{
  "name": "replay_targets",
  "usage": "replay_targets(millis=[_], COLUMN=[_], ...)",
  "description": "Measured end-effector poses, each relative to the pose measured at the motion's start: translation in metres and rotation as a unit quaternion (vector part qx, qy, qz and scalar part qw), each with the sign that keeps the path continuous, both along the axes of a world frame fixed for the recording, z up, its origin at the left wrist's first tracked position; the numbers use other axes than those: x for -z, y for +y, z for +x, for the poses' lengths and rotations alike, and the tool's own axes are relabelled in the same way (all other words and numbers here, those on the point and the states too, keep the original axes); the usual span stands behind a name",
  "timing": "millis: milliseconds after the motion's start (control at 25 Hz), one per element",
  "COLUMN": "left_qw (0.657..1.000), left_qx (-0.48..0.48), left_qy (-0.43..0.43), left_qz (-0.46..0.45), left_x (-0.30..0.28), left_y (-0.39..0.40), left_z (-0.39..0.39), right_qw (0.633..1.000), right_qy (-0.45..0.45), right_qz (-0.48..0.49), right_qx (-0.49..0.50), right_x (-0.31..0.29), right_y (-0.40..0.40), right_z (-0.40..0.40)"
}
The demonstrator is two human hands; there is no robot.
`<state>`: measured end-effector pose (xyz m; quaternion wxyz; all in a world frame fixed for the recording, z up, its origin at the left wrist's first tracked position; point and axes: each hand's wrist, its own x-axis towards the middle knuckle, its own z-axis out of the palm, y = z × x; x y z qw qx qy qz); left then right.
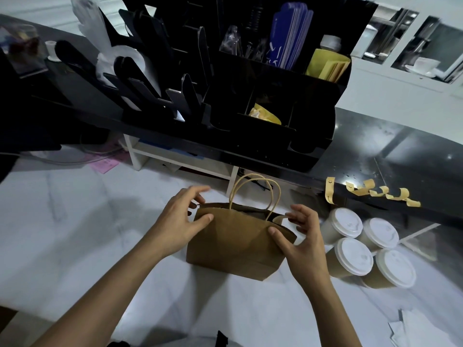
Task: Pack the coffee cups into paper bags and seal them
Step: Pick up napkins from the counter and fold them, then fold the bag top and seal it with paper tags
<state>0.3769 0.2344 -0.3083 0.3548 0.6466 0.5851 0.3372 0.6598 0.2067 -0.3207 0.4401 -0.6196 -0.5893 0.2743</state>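
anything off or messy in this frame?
Mostly tidy. The four lidded cups stand upright beside the paper bag, with no spill visible. The one oddity: yellow sticker strips stuck along the black counter edge, curling and hanging unevenly. A pink slip lies loose near the shelf.

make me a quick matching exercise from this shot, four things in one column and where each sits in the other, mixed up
Things:
1. paper bag
2. lidded coffee cups
3. sticker strips
4. blue cards

Places:
A. hanging off the edge of the dark counter
B. standing in the black organiser's upper compartment
C. between the left hand and right hand
D. grouped on the white surface right of the bag

Pairs: 1-C, 2-D, 3-A, 4-B
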Motion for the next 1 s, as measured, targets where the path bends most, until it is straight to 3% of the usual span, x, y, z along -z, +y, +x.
replay_targets(millis=[240,600,800,920,1000], left_qw=[0.998,0.997,0.996,0.997,0.997], left_qx=[0.055,0.043,0.053,0.049,0.049], left_qy=[0.032,-0.061,-0.067,-0.058,-0.055], left_qz=[-0.003,0.014,0.010,0.007,0.005], left_x=[0.007,0.015,0.013,0.013,0.014], left_y=[0.001,0.004,0.003,0.003,0.003], left_z=[-0.003,0.000,0.001,0.002,0.001], right_qw=[1.000,0.999,0.999,0.996,0.984], right_qy=[-0.019,0.029,0.033,0.084,0.144], right_qz=[0.014,0.013,-0.001,0.001,-0.017], right_qx=[-0.001,0.012,0.000,0.020,0.102], right_x=[0.000,0.000,-0.001,-0.012,-0.017], right_y=[0.002,0.007,0.010,0.019,0.031], right_z=[0.000,0.006,0.013,0.018,0.026])
